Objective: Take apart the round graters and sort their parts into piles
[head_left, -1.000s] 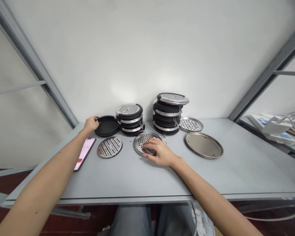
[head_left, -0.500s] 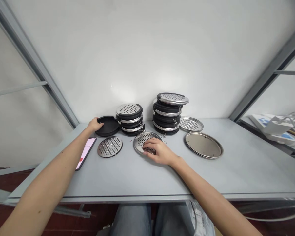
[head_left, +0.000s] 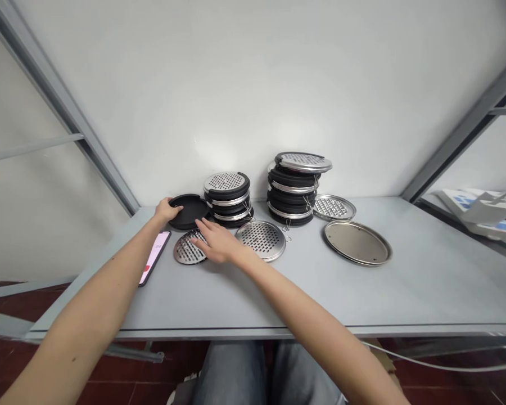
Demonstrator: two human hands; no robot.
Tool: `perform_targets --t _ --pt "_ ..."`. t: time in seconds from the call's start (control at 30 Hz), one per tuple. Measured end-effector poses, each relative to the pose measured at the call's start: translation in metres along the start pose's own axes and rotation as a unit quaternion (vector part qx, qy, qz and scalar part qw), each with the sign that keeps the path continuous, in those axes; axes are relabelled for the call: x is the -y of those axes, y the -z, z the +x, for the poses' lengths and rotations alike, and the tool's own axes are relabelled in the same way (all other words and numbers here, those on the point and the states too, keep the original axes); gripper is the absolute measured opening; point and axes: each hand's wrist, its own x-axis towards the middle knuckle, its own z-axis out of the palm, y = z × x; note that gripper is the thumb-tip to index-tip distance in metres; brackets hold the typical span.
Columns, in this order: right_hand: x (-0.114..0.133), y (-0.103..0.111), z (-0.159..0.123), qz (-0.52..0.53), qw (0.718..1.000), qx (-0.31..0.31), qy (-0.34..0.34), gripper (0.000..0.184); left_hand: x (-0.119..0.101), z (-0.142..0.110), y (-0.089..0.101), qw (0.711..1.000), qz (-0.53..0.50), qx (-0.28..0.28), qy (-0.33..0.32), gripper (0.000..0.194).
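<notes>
The left hand [head_left: 167, 210] hooks its fingers over the rim of a black rubber base [head_left: 189, 211]. The open, empty right hand [head_left: 219, 242] spreads over one of three loose perforated steel discs [head_left: 189, 248], beside a short grater stack [head_left: 228, 198], a taller grater stack [head_left: 292, 190] and one plain steel disc [head_left: 356, 242].

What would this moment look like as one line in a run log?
left hand: on rim of black round tray | right hand: open, over perforated steel disc | nearby: second perforated steel disc

You are working with open tabletop [head_left: 253, 298] below your right hand [head_left: 219, 242], while a perforated steel disc [head_left: 261, 241] is blocking its right and a black-rimmed grater stack [head_left: 229, 199] is standing straight ahead.
</notes>
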Motion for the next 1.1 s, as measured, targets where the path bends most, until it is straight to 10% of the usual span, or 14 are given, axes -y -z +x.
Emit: perform_targets --t 0.23,0.77,1.0,1.1 --pt "0.004 -0.031 0.039 -0.012 0.990 0.038 -0.135 0.081 -0.002 -0.002 0.005 0.999 0.011 -0.024 0.019 0.035" --pt "0.001 -0.035 0.041 0.013 0.996 0.045 -0.074 0.087 0.000 -0.006 0.009 0.999 0.029 -0.025 -0.012 0.035" --pt "0.004 0.041 -0.003 0.028 0.981 -0.134 0.138 0.035 -0.025 -0.046 0.022 0.987 -0.008 -0.140 -0.074 0.038" --pt "-0.023 0.083 -0.043 0.041 0.975 -0.197 0.098 0.026 -0.052 -0.100 0.020 0.929 -0.112 -0.207 -0.285 0.025"
